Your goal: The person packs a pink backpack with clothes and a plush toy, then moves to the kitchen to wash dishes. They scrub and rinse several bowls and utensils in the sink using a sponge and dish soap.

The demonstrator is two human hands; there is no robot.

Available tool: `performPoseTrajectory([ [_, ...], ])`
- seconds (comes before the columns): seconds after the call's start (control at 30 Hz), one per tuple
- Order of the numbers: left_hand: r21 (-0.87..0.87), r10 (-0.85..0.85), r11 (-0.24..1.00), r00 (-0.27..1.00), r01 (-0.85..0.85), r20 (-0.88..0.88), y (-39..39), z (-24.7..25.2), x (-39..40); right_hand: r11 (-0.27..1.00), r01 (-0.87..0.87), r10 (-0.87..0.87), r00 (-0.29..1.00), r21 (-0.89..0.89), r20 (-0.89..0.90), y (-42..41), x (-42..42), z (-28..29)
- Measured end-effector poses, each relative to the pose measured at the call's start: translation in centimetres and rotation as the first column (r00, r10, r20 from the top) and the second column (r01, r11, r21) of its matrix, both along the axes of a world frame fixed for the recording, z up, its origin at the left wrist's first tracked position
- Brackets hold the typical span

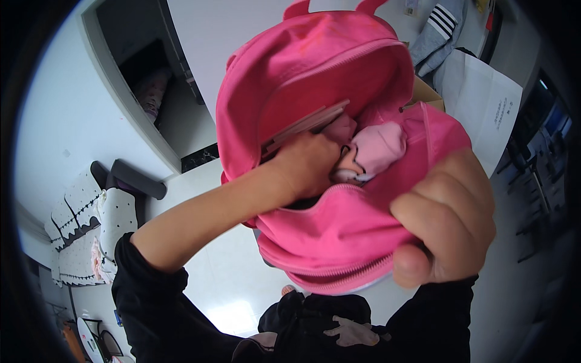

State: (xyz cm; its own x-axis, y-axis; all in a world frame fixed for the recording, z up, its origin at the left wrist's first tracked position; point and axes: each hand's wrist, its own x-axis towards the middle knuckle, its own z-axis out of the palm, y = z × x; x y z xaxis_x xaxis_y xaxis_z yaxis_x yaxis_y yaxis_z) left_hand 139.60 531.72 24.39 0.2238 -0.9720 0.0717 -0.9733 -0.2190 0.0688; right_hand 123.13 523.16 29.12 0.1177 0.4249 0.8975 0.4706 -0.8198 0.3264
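A pink fabric backpack [313, 233] hangs in front of me, its main zip undone and the mouth spread wide. My right hand [449, 218] grips the front panel at the bag's right side. Inside the mouth is my left hand [313, 159], knuckles up and fingers curled down. Its fingertips are hidden, so I cannot tell whether it holds anything. Right beside it lies a bundled light-pink cloth [379, 145] with a black-outlined print. Thin, pale flat items [308, 122], perhaps books, stand against the back wall of the bag. Another zip [345, 274] runs along the lower front.
Beyond the bag at right are a white sheet or panel [481, 104] bearing writing, a cardboard box [426, 95] and a grey garment with striped bands [438, 34]. A covered sofa [81, 227] stands at left, near a doorway [172, 104]. Dark chairs [535, 181] blur at far right.
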Motion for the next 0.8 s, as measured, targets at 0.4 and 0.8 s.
performPoseTrajectory([
  [0.4, -0.599, -0.386, 0.685, 0.491, -0.415, -0.781, 4.6, 11.1, 1.0, 0.744, -0.007, 0.214, 0.950, 0.668, -0.228, 0.2, 1.8, 3.7],
  [0.8, -0.711, -0.642, 0.690, 0.338, -0.139, -0.689, 8.0, 13.5, 3.6, 0.763, -0.070, 0.583, 0.504, 0.643, -0.637, -2.1, 6.3, 6.9],
])
